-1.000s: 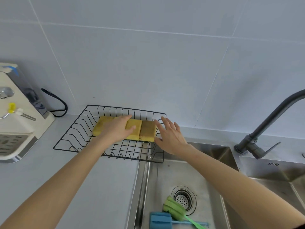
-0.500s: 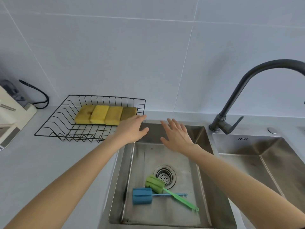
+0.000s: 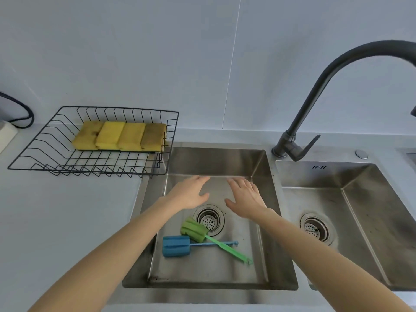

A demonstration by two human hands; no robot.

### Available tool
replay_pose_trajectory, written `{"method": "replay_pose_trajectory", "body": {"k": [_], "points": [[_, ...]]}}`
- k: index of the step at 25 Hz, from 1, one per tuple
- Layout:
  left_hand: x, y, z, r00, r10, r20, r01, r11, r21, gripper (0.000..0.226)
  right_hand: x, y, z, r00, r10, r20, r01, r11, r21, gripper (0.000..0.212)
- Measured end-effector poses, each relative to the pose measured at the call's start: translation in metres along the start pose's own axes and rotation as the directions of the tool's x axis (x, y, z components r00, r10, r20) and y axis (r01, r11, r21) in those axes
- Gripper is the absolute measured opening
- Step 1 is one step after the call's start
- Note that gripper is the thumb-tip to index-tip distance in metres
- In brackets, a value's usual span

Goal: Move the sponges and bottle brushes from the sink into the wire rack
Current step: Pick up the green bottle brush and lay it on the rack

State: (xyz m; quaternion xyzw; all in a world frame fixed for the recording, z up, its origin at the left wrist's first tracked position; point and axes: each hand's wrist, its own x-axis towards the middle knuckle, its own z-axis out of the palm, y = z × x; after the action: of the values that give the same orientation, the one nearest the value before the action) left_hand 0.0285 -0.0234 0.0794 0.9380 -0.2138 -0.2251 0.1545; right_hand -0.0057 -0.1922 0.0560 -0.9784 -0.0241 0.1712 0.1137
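Observation:
Several yellow sponges [image 3: 120, 136] lie side by side at the back of the black wire rack [image 3: 40, 158] on the counter. In the left sink basin [image 3: 216, 161] a green bottle brush [image 3: 194, 229] lies across a blue bottle brush [image 3: 176, 246] near the drain. My left hand [image 3: 191, 193] and my right hand [image 3: 245, 198] hover over the basin, palms down, fingers spread, both empty and a little beyond the brushes.
A dark curved faucet [image 3: 315, 91] stands behind the divider between the left basin and the right basin [image 3: 360, 199]. A black cable [image 3: 20, 109] and the corner of a white appliance [image 3: 5, 134] sit at the far left on the grey counter.
Both hands have left the rack and sponges, coming right and down over the left basin. The view has swung right, showing the brushes and second basin.

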Motion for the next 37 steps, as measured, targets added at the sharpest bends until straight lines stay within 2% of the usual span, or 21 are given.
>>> {"method": "replay_pose_trajectory", "body": {"k": [8, 17, 21, 27, 31, 34, 37], "points": [[0.013, -0.020, 0.064, 0.980, -0.045, 0.195, 0.030, 0.996, 0.079, 0.061, 0.006, 0.018, 0.062, 0.985, 0.046, 0.165, -0.058, 0.996, 0.071, 0.057], [0.024, -0.044, 0.123, 0.937, -0.083, 0.339, 0.027, 0.985, 0.168, 0.066, -0.004, 0.039, 0.124, 0.878, 0.184, 0.443, -0.237, 0.969, 0.067, 0.038], [0.026, -0.051, 0.139, 0.934, -0.070, 0.350, 0.017, 0.988, 0.152, 0.068, -0.011, 0.041, 0.142, 0.848, 0.200, 0.491, -0.265, 0.962, 0.066, 0.033], [0.026, -0.059, 0.151, 0.954, -0.048, 0.296, -0.005, 0.984, 0.177, 0.063, -0.016, 0.037, 0.158, 0.865, 0.210, 0.456, -0.284, 0.954, 0.099, 0.030], [0.024, -0.063, 0.152, 0.975, -0.042, 0.219, 0.002, 0.984, 0.179, 0.060, -0.015, 0.048, 0.153, 0.855, 0.192, 0.482, -0.374, 0.871, 0.317, 0.026], [0.021, -0.065, 0.149, 0.977, -0.032, 0.210, -0.001, 0.988, 0.157, 0.062, -0.013, 0.058, 0.140, 0.855, 0.202, 0.478, -0.446, 0.757, 0.478, 0.022], [0.013, -0.063, 0.144, 0.984, -0.033, 0.175, 0.012, 0.993, 0.116, 0.062, -0.011, 0.064, 0.122, 0.855, 0.151, 0.496, -0.476, 0.608, 0.636, 0.006]]}}
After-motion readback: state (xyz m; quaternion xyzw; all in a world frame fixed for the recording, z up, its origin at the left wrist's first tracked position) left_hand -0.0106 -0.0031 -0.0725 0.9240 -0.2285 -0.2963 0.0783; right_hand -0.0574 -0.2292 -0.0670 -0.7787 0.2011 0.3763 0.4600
